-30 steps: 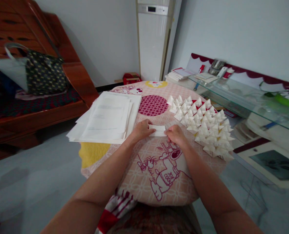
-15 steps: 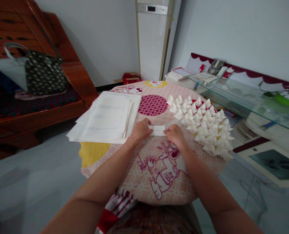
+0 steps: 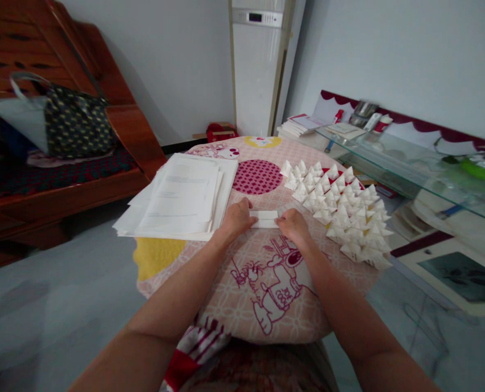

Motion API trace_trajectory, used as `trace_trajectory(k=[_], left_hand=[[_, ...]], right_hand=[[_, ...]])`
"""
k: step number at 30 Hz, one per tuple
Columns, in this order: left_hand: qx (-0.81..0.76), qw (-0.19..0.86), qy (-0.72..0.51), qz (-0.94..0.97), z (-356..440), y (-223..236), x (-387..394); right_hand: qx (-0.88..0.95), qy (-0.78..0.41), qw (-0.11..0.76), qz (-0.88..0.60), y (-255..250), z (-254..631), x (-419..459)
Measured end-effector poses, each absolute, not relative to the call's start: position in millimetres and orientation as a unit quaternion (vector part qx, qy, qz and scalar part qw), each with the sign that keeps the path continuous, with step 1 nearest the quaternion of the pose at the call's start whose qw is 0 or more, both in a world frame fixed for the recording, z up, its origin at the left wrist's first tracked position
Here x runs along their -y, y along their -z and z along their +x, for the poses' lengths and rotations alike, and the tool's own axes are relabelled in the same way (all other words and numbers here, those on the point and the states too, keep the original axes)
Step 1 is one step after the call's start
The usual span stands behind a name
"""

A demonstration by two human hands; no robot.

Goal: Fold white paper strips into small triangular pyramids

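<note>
A small strip of folded white paper (image 3: pixel 265 219) lies level at the middle of the cloth-covered table (image 3: pixel 234 288), with a crease line along its length. My left hand (image 3: pixel 238 217) pinches its left end between thumb and fingers. At the right end, the fingers of my right hand (image 3: pixel 292 224) are closed on the paper in the same way. To the left sits a stack of white paper sheets (image 3: pixel 181 190), some with faint print. Several folded paper pieces (image 3: pixel 336 201) with pointed tips stand in rows to the right.
A glass-topped stand (image 3: pixel 414 163) holding books, cups and a green dish runs along the right wall. On the left, a wooden bench (image 3: pixel 136 141) carries a dark patterned bag (image 3: pixel 79 120). A tall white cabinet unit (image 3: pixel 255 71) stands behind the table.
Both hands and the folded paper stay in nearly the same place. Only a very slight shift of the whole view shows.
</note>
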State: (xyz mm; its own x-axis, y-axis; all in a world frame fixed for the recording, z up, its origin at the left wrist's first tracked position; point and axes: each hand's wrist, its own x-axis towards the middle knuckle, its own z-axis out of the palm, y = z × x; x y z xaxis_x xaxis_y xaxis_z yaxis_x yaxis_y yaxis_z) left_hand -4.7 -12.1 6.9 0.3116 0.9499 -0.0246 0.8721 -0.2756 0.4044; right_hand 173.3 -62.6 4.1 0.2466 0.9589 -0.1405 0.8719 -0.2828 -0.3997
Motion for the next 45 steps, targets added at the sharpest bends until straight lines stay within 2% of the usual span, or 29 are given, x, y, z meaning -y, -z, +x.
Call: trace_trajectory(k=[9,13,18,23,29,45], left_hand=[[-0.554,0.14,-0.131,0.81,-6,-3,16],[-0.461,0.142,-0.189,0.855,-5,2,14],[-0.34,0.198,-0.168,0.904,-1,10,8],[-0.341,0.164,-0.131,0.917,-1,11,8],[-0.326,0.106,-0.116,0.932,-1,14,7],[-0.338,0.1,-0.124,0.928,1,6,13]], right_hand=[[0.572,-0.197,0.144,-0.783,-5,173,64],[0.574,-0.195,0.135,-0.784,-5,173,63],[0.582,-0.183,0.121,-0.783,-4,174,63],[0.583,-0.163,0.131,-0.785,-3,174,65],[0.618,-0.143,0.196,-0.748,0,176,69],[0.624,-0.152,0.162,-0.749,-7,173,77]])
